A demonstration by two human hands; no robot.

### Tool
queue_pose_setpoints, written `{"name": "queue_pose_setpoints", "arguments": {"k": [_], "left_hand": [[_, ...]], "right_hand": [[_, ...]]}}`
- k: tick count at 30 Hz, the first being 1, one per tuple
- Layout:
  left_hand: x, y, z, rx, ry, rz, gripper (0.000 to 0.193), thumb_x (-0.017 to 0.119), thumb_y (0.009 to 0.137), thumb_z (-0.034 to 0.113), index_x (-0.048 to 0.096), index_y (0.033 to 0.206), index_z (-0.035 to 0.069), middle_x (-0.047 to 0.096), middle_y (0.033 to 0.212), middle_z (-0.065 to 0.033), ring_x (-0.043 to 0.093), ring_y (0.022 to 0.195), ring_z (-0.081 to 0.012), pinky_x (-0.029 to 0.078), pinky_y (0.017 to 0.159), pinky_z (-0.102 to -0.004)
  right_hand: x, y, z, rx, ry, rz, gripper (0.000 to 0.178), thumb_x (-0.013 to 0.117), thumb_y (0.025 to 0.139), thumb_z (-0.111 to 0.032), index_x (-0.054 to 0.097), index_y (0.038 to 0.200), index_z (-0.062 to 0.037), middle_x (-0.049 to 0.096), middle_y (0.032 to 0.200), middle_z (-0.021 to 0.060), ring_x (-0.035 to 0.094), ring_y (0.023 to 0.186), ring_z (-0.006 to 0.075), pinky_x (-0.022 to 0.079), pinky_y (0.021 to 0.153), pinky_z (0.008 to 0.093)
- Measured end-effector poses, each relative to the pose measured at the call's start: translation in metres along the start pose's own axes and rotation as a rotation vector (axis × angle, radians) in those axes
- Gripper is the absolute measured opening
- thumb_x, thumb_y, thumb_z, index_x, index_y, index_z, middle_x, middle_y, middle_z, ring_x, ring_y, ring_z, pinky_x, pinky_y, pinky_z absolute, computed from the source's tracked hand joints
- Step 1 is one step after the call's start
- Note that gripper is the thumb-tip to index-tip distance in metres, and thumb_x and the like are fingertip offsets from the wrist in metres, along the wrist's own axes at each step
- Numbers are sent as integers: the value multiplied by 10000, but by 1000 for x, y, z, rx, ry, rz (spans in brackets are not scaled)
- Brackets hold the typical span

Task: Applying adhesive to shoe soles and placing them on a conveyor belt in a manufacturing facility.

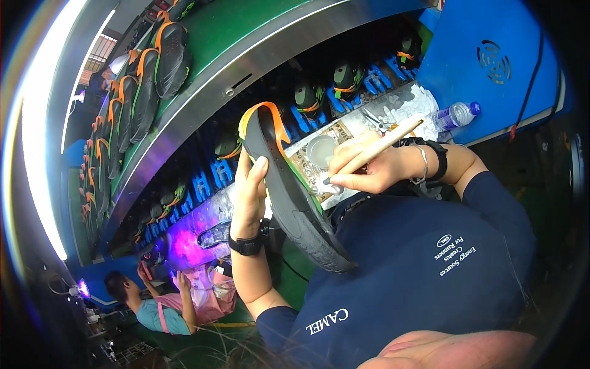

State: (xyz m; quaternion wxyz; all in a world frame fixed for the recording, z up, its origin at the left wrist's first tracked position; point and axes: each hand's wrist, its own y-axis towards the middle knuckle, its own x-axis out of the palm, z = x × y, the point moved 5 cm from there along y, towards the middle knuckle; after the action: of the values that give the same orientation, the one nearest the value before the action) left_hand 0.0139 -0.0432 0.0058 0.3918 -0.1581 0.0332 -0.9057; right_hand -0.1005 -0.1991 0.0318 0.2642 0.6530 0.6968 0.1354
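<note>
My left hand [251,187] is closed on a black shoe sole [289,203] with an orange heel rim and a green edge. The sole is held tilted, orange end up, its toe end near my dark blue shirt. In my right hand [372,163] is a brush [393,136] with a pale wooden handle. Its tip points at the sole's inner side; whether it touches cannot be made out. Just behind the brush stands a translucent cup [321,151] of cloudy liquid, on a stained board [341,130].
A green conveyor [227,31] at the back left carries several soles [172,58]. Shoes [348,79] stand on blue racks below its metal edge. A water bottle [456,115] lies by white crumpled material [420,101] and a blue cabinet [485,55]. A co-worker [163,307] sits at lower left.
</note>
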Motion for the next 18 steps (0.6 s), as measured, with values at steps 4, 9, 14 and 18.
{"name": "queue_pose_setpoints", "arguments": {"k": [4, 9, 14, 18], "left_hand": [[3, -3, 8, 22, 16, -20, 630, 538, 767, 204, 238, 1292, 31, 427, 1171, -83, 427, 1060, -162, 315, 912, -297], [5, -5, 13, 41, 46, -33, 622, 530, 770, 220, 245, 1285, 20, 438, 1160, -84, 446, 1038, -160, 357, 877, -286], [10, -11, 14, -15, 18, -46, 604, 517, 773, 264, 277, 1265, 10, 439, 1156, -84, 446, 1025, -158, 353, 875, -280], [14, -15, 21, 7, 100, -70, 608, 524, 764, 286, 294, 1253, 7, 436, 1160, -82, 436, 1034, -154, 348, 875, -274]], "right_hand": [[4, -7, -10, -104, 16, -39, 57, 614, 719, -49, 588, 750, -9, 567, 629, 61, 526, 528, 121, 394, 451, 231], [-3, -6, -2, -41, 149, -7, 48, 608, 723, -37, 590, 746, 0, 585, 692, 73, 534, 558, 108, 410, 474, 226], [-43, 20, 28, 54, 43, 300, 48, 579, 751, -21, 595, 780, 14, 581, 750, 58, 530, 599, 82, 429, 524, 208], [-49, 35, 39, 0, -39, 317, 51, 570, 760, -27, 595, 780, 12, 572, 741, 50, 524, 599, 67, 411, 522, 184]]}}
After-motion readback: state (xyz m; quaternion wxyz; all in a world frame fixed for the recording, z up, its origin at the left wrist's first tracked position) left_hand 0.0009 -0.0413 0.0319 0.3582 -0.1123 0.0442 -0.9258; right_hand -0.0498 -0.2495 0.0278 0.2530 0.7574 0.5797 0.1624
